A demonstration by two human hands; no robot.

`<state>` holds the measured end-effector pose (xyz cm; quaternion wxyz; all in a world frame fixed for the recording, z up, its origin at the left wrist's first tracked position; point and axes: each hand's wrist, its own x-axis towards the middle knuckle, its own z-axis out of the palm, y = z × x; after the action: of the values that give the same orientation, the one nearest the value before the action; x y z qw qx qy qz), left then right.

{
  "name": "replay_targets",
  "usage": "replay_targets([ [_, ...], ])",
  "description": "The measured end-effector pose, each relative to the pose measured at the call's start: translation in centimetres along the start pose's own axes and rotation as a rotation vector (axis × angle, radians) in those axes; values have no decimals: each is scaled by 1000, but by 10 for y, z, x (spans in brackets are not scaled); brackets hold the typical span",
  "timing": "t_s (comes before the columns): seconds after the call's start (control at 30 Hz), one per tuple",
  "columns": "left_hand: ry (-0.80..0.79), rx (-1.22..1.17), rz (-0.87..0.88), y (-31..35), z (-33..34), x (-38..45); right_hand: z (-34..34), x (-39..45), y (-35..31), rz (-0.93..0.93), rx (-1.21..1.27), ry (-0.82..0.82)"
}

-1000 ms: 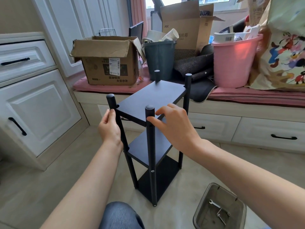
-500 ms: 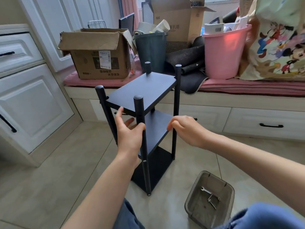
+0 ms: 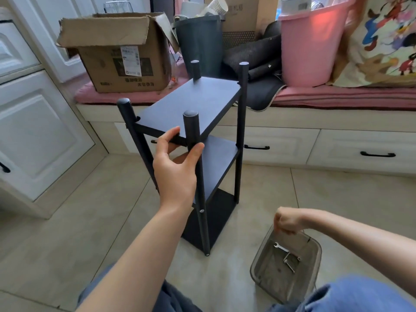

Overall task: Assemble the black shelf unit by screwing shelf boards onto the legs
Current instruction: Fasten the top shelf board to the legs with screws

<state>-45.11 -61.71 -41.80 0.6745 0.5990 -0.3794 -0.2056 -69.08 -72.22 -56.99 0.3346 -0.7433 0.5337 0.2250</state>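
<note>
Pale floor tiles [image 3: 112, 233] carry the black shelf unit [image 3: 202, 136], which stands upright on its four legs in front of a window seat [image 3: 337, 97] with drawers. Three shelf boards sit between the legs, so assembly looks nearly done (perhaps only tightening remains). The left hand [image 3: 175, 167] grips the near leg [image 3: 198, 176] just below the top board [image 3: 191, 104], thumb on one side and fingers curled round the other. The right hand [image 3: 287, 222] hovers over a clear plastic bin [image 3: 315, 273] beside the unit, fingers curled into a loose fist; whether it pinches anything I cannot tell. A small wrench [image 3: 280, 247] and other metal hardware lie in the bin.

Judging by its thin tubes and slim boards, the unit should be light, rigid and tip-prone, with smooth, slightly slippery legs; taking hold near a board joint, as now, seems steadiest. On the seat behind stand a cardboard box [image 3: 121, 55], a dark bin [image 3: 200, 43] and a pink bucket [image 3: 313, 46], well apart from the work. The plastic bin sits close to the unit's foot and could be knocked
</note>
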Motion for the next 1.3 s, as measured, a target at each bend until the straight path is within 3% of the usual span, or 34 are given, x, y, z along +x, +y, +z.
replay_targets([
  [0.1,1,8,11,1,6,-2,36,30,25,73,-82,-89],
  [0.2,12,7,43,1,10,-3,77,60,47,166,-85,-73],
  [0.33,35,12,60,0,16,-3,122,96,68,107,-236,-75],
  [0.63,70,4,80,-1,23,-6,143,130,73,69,-66,22],
  [0.8,69,-4,83,-2,24,-8,147,140,82,70,-119,4],
  [0.97,54,-14,94,-1,28,-13,144,141,101,90,-245,92],
  [1.2,44,-19,95,0,33,-17,163,141,115,142,-262,9],
  [1.3,47,-20,97,0,33,-16,174,143,113,181,-146,10],
])
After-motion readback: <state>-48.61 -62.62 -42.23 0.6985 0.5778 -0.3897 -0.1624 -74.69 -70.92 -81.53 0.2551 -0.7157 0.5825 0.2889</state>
